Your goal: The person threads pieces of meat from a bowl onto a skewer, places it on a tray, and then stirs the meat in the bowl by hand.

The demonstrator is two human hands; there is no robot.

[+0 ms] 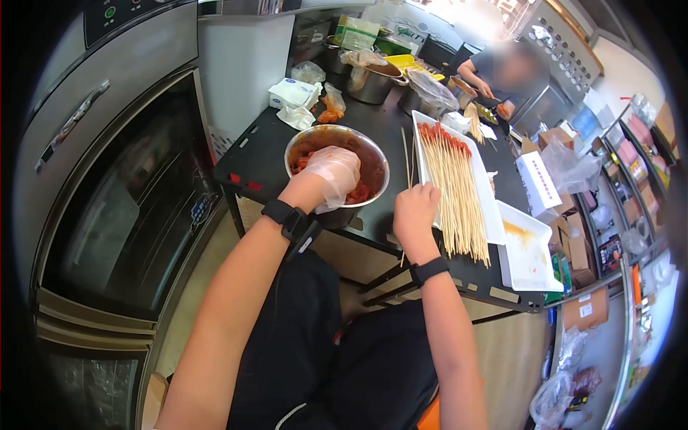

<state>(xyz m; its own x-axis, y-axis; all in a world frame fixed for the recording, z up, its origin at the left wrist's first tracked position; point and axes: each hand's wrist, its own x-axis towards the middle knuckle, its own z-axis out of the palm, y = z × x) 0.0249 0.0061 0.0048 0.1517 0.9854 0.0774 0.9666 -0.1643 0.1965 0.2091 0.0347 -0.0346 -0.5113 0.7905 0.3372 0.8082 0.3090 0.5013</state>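
Red meat pieces (360,192) sit in the steel bowl (381,159), centre-left of the frame, on the black worktop (258,154). Bowl is right in front of you, probably so the left can dip in without stretching.

Your left hand (335,170) is in the bowl, in a clear plastic glove, likely to keep the sauce off. Fingers curled, fairly narrow; tips hidden, so can't tell if a piece is pinched.

Your right hand (417,209), bare, is mid-frame between bowl and tray, fingers closed round a couple of bare sticks (407,161) that stick out above. Seems gripped part-way along so the upper ends stay free.

Just right of that, the loaded skewers (459,197) lie side by side in a long white tray (490,215), meat ends all toward the top of the frame, plain ends overhanging the near edge; presumably keeps the sauced ends together and the handles clean. Second white tray (534,265), lower right of it, has brownish liquid.

Farther out: tissue pack (295,93) and steel pot (371,84) upper left to centre, co-worker (509,72) upper right.
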